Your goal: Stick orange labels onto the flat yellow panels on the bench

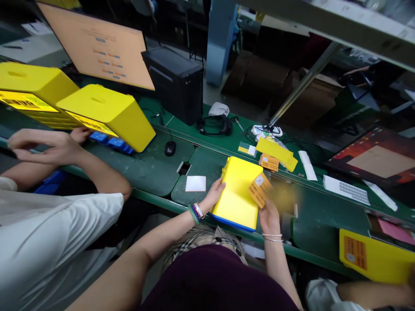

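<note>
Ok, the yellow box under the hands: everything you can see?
A flat rectangular yellow case, plastic-looking, with a blue strip along its near edge and a small fitting at one corner. It lies skewed on the green bench. The left hand touches its left side; an orange card in the right hand overlaps its right edge.

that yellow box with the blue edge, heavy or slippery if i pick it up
The yellow box looks like rigid moulded plastic, so it probably won't flex. Its smooth, shiny face may be slightly slippery. The left hand steadies it from one side only, which hints it's fairly light for its size, though that's a guess.
</note>
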`<control>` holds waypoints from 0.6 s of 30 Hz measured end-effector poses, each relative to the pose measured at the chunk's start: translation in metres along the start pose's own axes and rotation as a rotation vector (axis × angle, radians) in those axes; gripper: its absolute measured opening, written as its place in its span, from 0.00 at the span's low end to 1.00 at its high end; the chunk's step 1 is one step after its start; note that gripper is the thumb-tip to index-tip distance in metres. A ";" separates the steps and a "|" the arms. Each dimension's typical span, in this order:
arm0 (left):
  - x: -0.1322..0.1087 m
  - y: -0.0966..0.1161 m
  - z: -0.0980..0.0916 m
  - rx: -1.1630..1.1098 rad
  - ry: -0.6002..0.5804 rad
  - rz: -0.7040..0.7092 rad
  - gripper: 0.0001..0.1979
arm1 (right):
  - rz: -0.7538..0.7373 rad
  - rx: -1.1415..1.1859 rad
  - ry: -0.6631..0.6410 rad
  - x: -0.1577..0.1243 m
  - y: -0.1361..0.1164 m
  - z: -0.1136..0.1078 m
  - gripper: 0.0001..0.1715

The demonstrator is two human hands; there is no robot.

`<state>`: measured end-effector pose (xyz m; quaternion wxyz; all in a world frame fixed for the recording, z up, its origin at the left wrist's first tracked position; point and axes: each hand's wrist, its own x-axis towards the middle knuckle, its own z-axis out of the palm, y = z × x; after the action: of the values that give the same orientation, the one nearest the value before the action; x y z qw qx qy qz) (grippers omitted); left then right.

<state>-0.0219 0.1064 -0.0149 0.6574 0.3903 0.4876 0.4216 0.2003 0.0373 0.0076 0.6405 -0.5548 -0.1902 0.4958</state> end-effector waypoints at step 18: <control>0.071 0.044 0.030 0.287 0.066 0.140 0.12 | 0.014 -0.373 0.037 0.067 -0.031 0.051 0.18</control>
<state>0.0118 0.1846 0.0104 0.5476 0.4993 0.5356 0.4049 0.2022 0.1237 0.0312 0.5265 -0.6740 -0.2631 0.4463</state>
